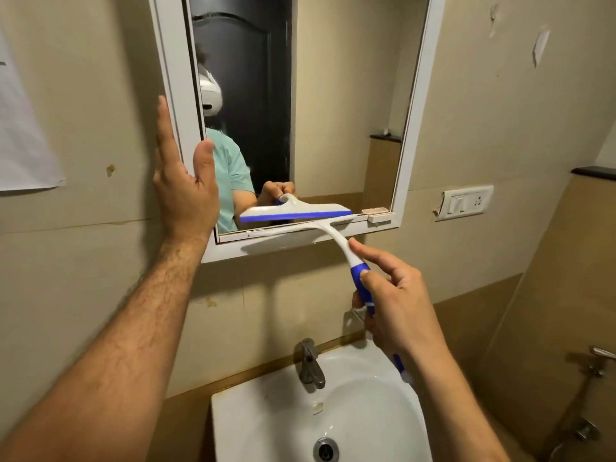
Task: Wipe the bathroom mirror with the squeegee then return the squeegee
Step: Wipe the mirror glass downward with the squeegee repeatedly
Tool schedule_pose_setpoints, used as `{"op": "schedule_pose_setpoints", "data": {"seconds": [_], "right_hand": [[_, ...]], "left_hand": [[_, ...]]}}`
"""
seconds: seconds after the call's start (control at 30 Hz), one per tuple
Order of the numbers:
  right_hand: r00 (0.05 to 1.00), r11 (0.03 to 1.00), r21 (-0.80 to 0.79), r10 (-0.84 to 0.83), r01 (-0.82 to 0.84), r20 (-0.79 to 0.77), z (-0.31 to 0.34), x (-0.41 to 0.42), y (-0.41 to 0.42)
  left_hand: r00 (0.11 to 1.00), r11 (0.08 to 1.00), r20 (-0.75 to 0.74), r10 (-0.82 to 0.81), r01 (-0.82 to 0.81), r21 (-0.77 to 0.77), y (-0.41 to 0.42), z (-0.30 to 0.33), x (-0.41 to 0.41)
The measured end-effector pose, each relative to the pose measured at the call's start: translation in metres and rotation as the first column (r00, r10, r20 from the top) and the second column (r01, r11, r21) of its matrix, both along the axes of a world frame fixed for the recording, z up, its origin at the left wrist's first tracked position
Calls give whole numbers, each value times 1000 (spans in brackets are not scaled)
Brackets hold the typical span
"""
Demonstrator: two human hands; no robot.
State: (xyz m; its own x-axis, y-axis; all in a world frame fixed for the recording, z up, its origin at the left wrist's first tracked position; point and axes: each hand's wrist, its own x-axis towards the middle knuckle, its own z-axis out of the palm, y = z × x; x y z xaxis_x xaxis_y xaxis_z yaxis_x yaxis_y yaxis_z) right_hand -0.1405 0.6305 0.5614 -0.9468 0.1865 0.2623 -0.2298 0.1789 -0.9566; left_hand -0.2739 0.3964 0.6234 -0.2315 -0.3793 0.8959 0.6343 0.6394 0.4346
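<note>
The bathroom mirror (346, 105) hangs in a white frame above the sink. A white squeegee (328, 230) with a blue grip lies with its blade across the mirror's bottom edge, and its reflection shows just above. My right hand (396, 308) grips the blue handle below and to the right of the blade. My left hand (186, 181) is flat with its fingers spread, pressed against the frame's left side, the thumb over the glass edge.
A white sink (253, 425) with a metal tap (310, 363) stands directly below. A switch plate (465, 202) sits on the wall right of the mirror, a small soap holder (378, 215) on the frame's lower right corner, and wall taps (596, 361) at far right.
</note>
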Motion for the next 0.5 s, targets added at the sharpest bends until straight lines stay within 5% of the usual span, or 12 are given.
{"op": "schedule_pose_setpoints", "data": {"seconds": [0.3,0.5], "right_hand": [[963,981,-129,-171,146,-208,44,-31,19],[971,984,-103,-160,143,-176,40,-36,30]], "left_hand": [[999,1000,29,31,-31,1,3,2,3],[997,998,45,56,-57,20,4,0,2]]}}
